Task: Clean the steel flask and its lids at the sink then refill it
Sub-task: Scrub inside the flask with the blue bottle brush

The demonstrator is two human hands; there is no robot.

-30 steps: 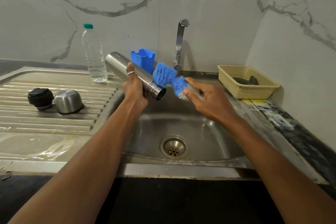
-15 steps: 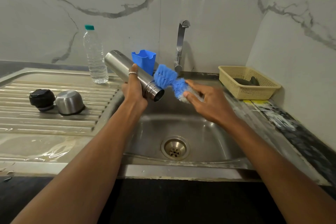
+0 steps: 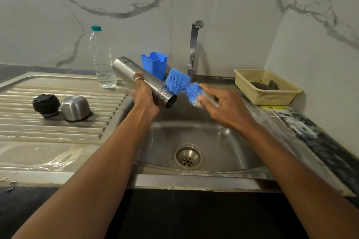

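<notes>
My left hand (image 3: 143,96) grips the steel flask (image 3: 136,75), tilted over the sink (image 3: 223,141) with its open threaded mouth pointing down to the right. My right hand (image 3: 223,106) holds a blue bristle brush (image 3: 182,85) by its handle; the bristle head touches the flask's neck just outside the mouth. On the ribbed drainboard (image 3: 58,128) to the left lie the black inner lid (image 3: 46,105) and the steel cup lid (image 3: 75,108), side by side.
A clear water bottle (image 3: 102,60) with a green cap stands at the back of the drainboard. A blue plastic holder (image 3: 154,65) sits beside the tap (image 3: 194,44). A cream basket (image 3: 266,86) holding a dark scrubber rests at the right. The drain (image 3: 188,156) is open.
Flask and brush have stayed almost in place; the flask's mouth has dipped slightly and the brush head has edged closer to the neck.
</notes>
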